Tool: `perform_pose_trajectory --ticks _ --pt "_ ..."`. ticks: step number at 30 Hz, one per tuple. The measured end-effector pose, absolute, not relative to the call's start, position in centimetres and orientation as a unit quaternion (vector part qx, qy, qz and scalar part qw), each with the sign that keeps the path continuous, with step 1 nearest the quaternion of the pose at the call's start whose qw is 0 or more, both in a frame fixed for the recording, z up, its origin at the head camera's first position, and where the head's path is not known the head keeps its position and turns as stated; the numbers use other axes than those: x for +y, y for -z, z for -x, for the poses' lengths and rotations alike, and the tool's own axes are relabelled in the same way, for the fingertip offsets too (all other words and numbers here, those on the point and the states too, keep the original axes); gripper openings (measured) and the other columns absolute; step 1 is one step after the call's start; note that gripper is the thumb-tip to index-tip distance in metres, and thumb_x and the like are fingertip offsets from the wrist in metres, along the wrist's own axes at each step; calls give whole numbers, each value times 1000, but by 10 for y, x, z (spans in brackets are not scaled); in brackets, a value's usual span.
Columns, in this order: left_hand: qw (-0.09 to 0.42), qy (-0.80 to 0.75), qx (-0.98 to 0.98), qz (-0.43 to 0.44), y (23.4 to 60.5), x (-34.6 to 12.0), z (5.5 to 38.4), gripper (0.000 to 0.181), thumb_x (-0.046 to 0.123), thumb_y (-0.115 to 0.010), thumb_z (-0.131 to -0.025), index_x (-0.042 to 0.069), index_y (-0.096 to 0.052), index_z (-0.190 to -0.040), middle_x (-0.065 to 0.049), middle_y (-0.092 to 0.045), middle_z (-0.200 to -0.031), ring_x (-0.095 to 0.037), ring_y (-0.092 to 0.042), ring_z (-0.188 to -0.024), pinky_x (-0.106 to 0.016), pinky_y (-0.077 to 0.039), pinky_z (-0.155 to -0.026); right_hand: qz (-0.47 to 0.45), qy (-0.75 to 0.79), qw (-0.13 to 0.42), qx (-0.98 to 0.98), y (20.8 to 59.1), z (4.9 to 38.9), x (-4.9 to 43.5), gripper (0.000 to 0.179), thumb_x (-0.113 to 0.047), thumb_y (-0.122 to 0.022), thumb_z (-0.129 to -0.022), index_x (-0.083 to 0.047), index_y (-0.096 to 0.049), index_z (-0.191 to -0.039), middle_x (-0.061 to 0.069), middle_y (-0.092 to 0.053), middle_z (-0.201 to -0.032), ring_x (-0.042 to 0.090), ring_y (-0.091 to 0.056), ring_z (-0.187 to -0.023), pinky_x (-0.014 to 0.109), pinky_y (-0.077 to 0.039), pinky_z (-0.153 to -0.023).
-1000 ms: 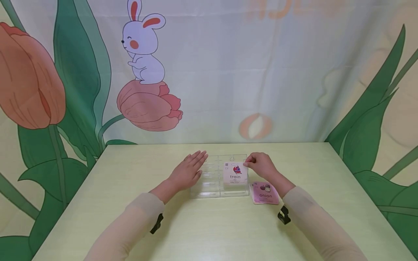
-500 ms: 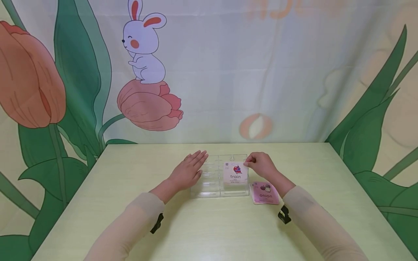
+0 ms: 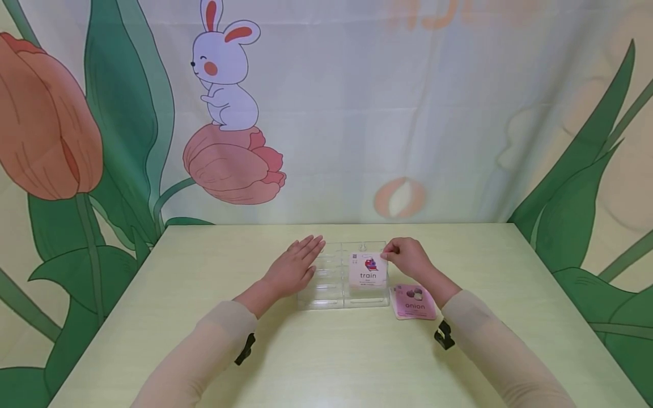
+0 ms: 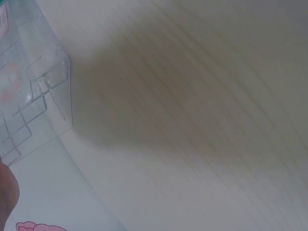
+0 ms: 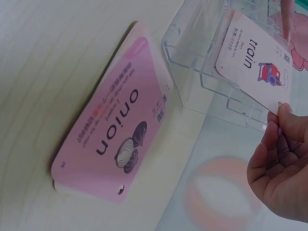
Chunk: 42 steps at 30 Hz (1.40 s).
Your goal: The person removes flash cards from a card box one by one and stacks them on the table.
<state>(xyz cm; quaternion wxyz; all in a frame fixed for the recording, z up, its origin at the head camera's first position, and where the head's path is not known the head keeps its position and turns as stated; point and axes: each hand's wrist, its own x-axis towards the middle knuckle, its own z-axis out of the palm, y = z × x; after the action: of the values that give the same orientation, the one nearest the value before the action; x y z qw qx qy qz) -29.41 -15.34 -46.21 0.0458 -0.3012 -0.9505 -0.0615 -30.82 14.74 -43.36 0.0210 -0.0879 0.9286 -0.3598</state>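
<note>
A white flash card (image 3: 368,269) with a picture of a train and the word "train" stands in the right half of a clear plastic rack (image 3: 321,294). My right hand (image 3: 410,258) pinches the card's upper right corner between thumb and finger, plain in the right wrist view. Along the rack's left side my left hand (image 3: 292,265) lies with straight fingers, touching it. A pile of cards topped by a pink "onion" flash card (image 5: 113,120) lies on the table by the rack's near right corner.
The pale wooden table (image 3: 326,362) ends at a curtain (image 3: 326,124) printed with a rabbit, tulips and leaves. Stepped slots fill the rack's left half. A black strap (image 3: 444,335) shows under the right sleeve, and another strap (image 3: 245,349) under the left.
</note>
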Motion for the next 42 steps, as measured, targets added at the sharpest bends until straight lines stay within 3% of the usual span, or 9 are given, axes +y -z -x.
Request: perform_pose_trajectory --ticks 21,42 --pt "48 63 -949 305 464 -155 295 60 21 -46 -107 1 -28 -161 -15 -28 -170 -34 -26 -159 -51 -24 -131 87 351 22 932 430 310 146 13 -11 -67 -98 1 -72 -98 13 -69 -91 20 -54 -82 25 -45 -69" --pt "41 58 -950 304 463 -155 295 60 20 -45 -107 2 -28 -161 -14 -27 -170 -34 -25 -159 -51 -23 -131 92 354 -16 931 419 312 146 15 -12 -66 -99 1 -72 -100 15 -71 -91 19 -53 -78 24 -42 -65"
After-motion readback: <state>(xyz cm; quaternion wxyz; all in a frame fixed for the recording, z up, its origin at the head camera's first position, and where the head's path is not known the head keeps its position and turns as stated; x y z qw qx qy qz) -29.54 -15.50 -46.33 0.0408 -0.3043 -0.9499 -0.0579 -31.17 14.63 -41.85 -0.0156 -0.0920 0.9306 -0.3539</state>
